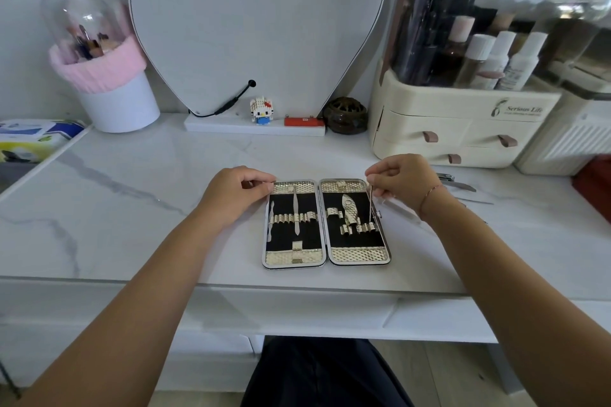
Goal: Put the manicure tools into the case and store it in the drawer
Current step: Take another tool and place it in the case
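The manicure case (325, 256) lies open flat on the marble tabletop, gold trim around black lining with rows of loops. Two slim tools sit in its left half, among them a long file (295, 208). A nail clipper (349, 208) sits in the right half. My left hand (236, 190) grips the case's top left corner. My right hand (401, 180) pinches a thin metal tool (370, 205), held upright with its tip down at the loops on the right edge. More loose tools (458, 183) lie on the table behind my right wrist.
A cream cosmetics organiser (463, 129) with small drawers stands at the back right. A heart-shaped mirror (254, 26), a pink-rimmed brush holder (109, 82), a small figure and a dark round burner line the back. The desk's white drawer fronts (297, 311) run below the table edge.
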Tool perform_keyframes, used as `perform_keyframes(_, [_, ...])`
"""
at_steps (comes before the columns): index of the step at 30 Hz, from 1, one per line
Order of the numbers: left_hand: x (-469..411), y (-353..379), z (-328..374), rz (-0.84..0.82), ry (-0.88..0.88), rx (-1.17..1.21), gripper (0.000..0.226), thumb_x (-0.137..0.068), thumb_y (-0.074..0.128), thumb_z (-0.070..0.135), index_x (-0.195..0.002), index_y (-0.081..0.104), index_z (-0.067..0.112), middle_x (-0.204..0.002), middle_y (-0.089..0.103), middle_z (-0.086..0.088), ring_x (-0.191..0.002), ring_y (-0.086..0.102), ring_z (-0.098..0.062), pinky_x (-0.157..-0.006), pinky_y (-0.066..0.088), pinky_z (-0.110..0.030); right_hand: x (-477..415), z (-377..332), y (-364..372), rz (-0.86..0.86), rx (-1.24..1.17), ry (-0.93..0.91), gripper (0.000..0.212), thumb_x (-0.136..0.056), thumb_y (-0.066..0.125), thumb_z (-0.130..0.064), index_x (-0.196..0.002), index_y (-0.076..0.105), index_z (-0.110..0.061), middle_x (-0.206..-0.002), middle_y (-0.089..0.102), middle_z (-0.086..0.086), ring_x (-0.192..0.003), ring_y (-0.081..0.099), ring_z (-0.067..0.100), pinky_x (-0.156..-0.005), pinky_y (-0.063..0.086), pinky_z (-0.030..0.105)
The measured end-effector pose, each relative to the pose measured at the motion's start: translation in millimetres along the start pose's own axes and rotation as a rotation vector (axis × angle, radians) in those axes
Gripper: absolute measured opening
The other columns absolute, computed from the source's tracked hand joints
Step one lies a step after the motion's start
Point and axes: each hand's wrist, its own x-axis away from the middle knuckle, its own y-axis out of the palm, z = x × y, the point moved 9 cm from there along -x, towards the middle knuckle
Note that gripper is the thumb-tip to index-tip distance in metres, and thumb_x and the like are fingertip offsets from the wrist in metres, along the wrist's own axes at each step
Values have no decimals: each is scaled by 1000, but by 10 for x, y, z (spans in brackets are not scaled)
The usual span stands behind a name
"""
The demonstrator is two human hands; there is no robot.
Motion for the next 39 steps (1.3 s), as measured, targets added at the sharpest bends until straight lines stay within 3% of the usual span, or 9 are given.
perform_keyframes(8, [-4,2,-4,-1,3,2,13,-83,70,24,-91,73,32,-87,67,5,-82,58,-12,-70,40,-20,20,-4,124,-121,153,-18,5,-80,69,-7,-84,72,-8,-63,67,11,-57,58,16,-68,56,28])
perform_keyframes(17, [-10,5,-10,1,4,-2,13,-83,70,23,-95,74,27,-81,65,11,-76,56,-7,-68,39,-17,110,29,134,-223,242,0,6,-78,72,-11,-83,75,-8,-58,64,2,-52,51,8,-54,47,13])
perform_keyframes(24, [-11,0,-1,7,14,-17,13,-82,70,23,-92,74,30,-81,64,13,-72,54,-3,-66,37,-15,164,-19,113,-142,321,-79,7,-78,72,-15,-83,76,-16,-68,68,2,-58,54,6,-64,48,19])
perform_keyframes(28, [-4,0,-2,5,12,-10,12,-82,70,23,-90,73,32,-81,65,11,-69,53,-4,-66,37,-17,217,-86,199,-162,303,-142,13,-77,72,-8,-88,73,-15,-63,60,-6,-50,49,-3,-53,42,6])
perform_keyframes(34, [-4,-3,3,11,7,-13,12,-82,70,24,-91,74,31,-79,64,14,-69,53,-1,-62,36,-10,208,-98,244,-201,287,-158,18,-76,72,-3,-92,72,-11,-67,58,-3,-55,48,1,-56,44,6])
perform_keyframes(39, [-1,-3,-3,8,6,-5,12,-82,70,23,-91,74,30,-81,65,14,-72,54,-3,-66,38,-15,217,-107,248,-198,265,-159,14,-79,70,-7,-91,72,-13,-62,58,-12,-48,48,-6,-54,40,6])
